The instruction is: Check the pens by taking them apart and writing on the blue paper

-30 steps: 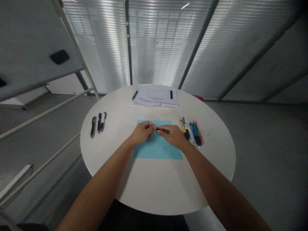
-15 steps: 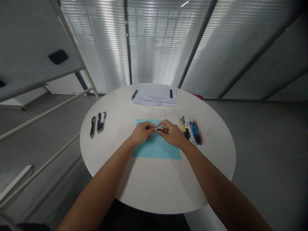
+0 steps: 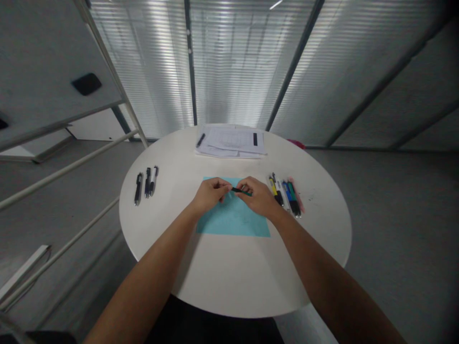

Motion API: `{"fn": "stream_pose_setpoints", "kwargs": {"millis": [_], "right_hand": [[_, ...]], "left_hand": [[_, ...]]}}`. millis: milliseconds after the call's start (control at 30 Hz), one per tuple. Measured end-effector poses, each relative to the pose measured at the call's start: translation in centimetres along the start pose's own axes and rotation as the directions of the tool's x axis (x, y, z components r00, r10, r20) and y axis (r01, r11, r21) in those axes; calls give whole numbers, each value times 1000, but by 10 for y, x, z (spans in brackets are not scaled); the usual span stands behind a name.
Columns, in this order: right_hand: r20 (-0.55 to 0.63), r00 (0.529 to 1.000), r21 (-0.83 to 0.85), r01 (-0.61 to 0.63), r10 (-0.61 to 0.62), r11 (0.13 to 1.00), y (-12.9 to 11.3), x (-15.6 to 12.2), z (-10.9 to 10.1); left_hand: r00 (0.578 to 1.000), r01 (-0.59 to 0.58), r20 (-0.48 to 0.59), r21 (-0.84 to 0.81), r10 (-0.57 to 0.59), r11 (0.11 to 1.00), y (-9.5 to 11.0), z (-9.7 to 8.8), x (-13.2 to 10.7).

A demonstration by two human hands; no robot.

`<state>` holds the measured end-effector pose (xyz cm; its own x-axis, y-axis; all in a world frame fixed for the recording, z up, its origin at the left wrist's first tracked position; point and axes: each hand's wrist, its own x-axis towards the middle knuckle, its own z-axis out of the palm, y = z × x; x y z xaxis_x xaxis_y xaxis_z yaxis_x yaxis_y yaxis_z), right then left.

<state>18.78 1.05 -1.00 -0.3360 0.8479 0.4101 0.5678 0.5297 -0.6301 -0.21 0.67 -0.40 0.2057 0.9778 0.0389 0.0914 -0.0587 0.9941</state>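
Between my hands is a slim pen (image 3: 236, 190), black toward the left and green toward the right, held nearly level above a light blue sheet (image 3: 233, 222). My left hand (image 3: 212, 195) pinches its left tip between thumb and fingers. Farther along the pen, the fingers of my right hand (image 3: 257, 196) are closed round the green part, hiding some of it. The blue sheet lies flat on a round white table (image 3: 229, 277). Just right of my right hand lies a group of coloured pens (image 3: 291, 196), among them yellow, white, blue, green and pink ones.
At the table's left side lie a black pen (image 3: 138, 188), another dark pen (image 3: 147, 182) and a white-and-black pen (image 3: 153, 180). Toward the far edge is a stack of printed papers (image 3: 229, 143) with a dark pen (image 3: 201, 140) on it. A pale metal railing (image 3: 71, 184) stands to the left.
My hands have moved slightly apart, the left one a little to the left. More of the pen now shows between them.
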Motion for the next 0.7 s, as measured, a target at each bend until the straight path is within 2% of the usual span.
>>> {"fn": "stream_pose_setpoints", "kwargs": {"millis": [233, 333, 533, 700], "right_hand": [[62, 995, 17, 74, -75, 997, 1, 0, -6], [42, 995, 9, 91, -92, 996, 0, 0, -5], [-7, 1000, -43, 8, -8, 999, 1, 0, 0], [77, 996, -16, 51, -49, 999, 1, 1, -5]], "left_hand": [[999, 19, -32, -102, -23, 995, -1, -1, 1], [1000, 25, -13, -133, -27, 991, 1, 0, 0], [999, 22, -38, -164, -29, 986, 3, -1, 0], [996, 14, -88, -189, -31, 982, 0, -3, 2]]}}
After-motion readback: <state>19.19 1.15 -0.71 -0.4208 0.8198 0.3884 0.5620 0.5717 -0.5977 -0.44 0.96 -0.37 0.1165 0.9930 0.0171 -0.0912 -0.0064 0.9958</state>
